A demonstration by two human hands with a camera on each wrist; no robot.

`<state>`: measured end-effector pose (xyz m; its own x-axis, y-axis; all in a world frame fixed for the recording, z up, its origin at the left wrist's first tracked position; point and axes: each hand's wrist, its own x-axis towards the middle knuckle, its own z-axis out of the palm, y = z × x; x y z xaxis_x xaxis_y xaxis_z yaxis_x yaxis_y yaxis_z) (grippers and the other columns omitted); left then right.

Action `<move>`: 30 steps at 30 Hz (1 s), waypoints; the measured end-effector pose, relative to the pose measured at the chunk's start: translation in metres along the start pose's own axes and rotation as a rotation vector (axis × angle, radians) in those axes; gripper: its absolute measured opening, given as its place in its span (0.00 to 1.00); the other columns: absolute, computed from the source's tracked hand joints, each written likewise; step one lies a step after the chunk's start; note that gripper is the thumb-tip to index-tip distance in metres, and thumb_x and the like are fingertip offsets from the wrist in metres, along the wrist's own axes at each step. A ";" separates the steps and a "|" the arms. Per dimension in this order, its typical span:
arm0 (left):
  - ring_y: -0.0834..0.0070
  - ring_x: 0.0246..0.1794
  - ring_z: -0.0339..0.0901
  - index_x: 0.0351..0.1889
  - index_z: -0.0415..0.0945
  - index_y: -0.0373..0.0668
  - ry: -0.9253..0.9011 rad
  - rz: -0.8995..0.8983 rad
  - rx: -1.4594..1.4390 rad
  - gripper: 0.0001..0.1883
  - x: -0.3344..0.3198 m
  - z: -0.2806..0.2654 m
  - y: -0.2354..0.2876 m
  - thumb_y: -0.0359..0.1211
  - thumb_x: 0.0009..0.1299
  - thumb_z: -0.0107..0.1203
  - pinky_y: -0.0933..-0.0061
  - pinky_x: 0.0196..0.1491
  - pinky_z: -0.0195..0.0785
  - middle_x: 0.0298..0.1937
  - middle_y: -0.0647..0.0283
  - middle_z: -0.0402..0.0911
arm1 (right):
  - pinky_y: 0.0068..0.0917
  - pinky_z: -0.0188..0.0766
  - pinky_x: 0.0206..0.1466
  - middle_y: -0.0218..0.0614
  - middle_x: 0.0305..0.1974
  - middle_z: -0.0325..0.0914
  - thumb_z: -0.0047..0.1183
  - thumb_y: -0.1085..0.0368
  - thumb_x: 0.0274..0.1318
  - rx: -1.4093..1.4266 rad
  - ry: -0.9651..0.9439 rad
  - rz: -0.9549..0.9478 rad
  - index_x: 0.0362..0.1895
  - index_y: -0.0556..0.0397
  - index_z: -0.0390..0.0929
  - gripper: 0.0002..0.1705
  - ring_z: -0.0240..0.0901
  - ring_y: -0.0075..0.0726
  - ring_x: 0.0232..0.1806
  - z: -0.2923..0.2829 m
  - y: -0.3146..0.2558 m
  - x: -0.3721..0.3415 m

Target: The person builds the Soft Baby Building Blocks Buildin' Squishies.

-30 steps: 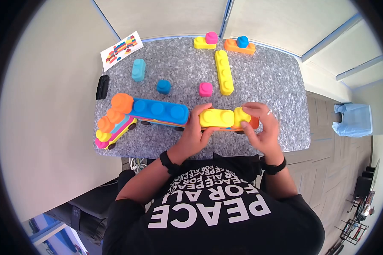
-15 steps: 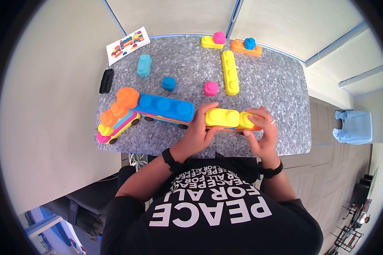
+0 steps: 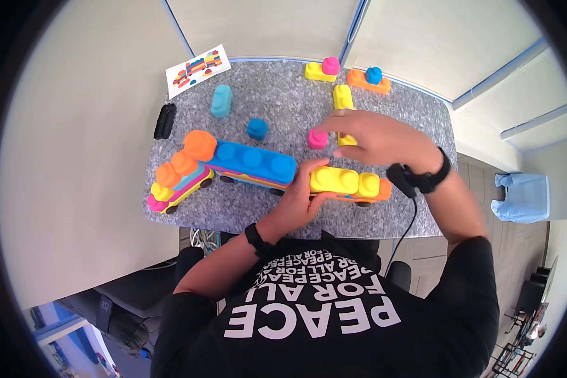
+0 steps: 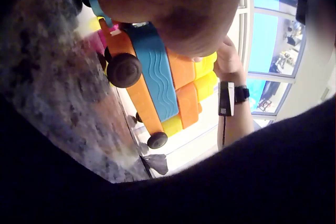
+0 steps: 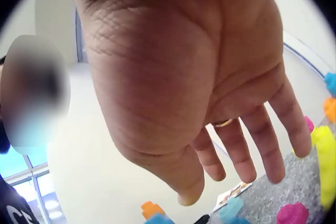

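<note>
The left hand (image 3: 296, 198) grips the near end of the rear car of a block train, its thumb and fingers around the yellow two-stud block (image 3: 334, 181). A small yellow block (image 3: 368, 185) sits beside it over the orange wheeled base (image 3: 383, 191). In the left wrist view, that car shows a teal wavy block (image 4: 155, 71) and orange blocks (image 4: 188, 106). The right hand (image 3: 381, 140) reaches over the long yellow block, fingers extended close to the pink block (image 3: 317, 138); the right wrist view shows the palm (image 5: 210, 66) with nothing held.
The long blue block (image 3: 252, 157) tops the middle car, joined to the front car at the left. A blue block (image 3: 256, 129), a teal block (image 3: 221, 101), a black case (image 3: 164, 121) and a picture card (image 3: 197, 70) lie beyond. Yellow (image 3: 320, 72) and orange (image 3: 368, 82) blocks stand at the far edge.
The right hand has let go of the small yellow block and moved forward and left over the long yellow block. The left hand keeps its grip on the rear car.
</note>
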<state>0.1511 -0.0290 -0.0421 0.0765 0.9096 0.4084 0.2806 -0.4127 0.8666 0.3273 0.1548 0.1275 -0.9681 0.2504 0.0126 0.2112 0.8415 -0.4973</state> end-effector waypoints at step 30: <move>0.51 0.76 0.79 0.86 0.59 0.35 0.001 0.009 0.027 0.40 -0.001 -0.002 -0.001 0.29 0.83 0.71 0.52 0.79 0.73 0.76 0.43 0.75 | 0.44 0.81 0.69 0.45 0.68 0.86 0.73 0.70 0.65 0.247 0.205 -0.062 0.59 0.49 0.76 0.23 0.85 0.50 0.67 -0.017 -0.027 0.021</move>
<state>0.1491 -0.0291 -0.0431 0.0779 0.9060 0.4161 0.3057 -0.4190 0.8550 0.3041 0.1459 0.1558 -0.9255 0.3146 0.2109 0.0895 0.7227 -0.6853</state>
